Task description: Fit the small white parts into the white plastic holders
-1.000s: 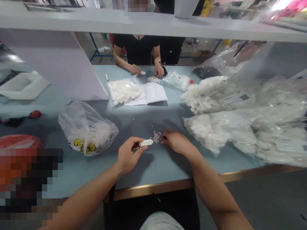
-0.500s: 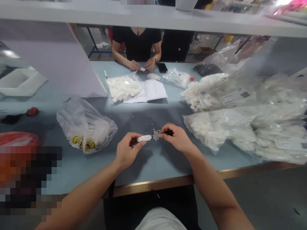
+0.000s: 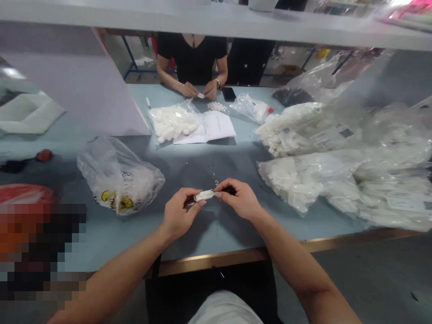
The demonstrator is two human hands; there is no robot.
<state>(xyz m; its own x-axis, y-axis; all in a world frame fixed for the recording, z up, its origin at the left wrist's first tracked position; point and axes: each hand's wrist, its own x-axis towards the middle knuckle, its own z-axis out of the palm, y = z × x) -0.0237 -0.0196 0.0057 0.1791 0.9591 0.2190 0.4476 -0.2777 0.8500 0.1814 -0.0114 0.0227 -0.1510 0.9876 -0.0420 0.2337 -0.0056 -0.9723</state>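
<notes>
The white block [image 3: 204, 195] looks plastic, the paper sheet [image 3: 218, 127] matt

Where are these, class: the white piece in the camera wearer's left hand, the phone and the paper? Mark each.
White piece [image 3: 204, 195]: head view, middle of its visible side.
Phone [image 3: 229, 94]: head view, middle of its dark face.
Paper [image 3: 218, 127]: head view, near the sheet's middle.

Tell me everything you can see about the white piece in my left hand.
The white piece is small, oblong and plastic-looking, with rows of tiny details too fine to make out. It lies lengthwise from left to right, its right end slightly higher in the picture. Your left hand grips it; your right fingertips are at its right end, though contact is unclear.
</notes>
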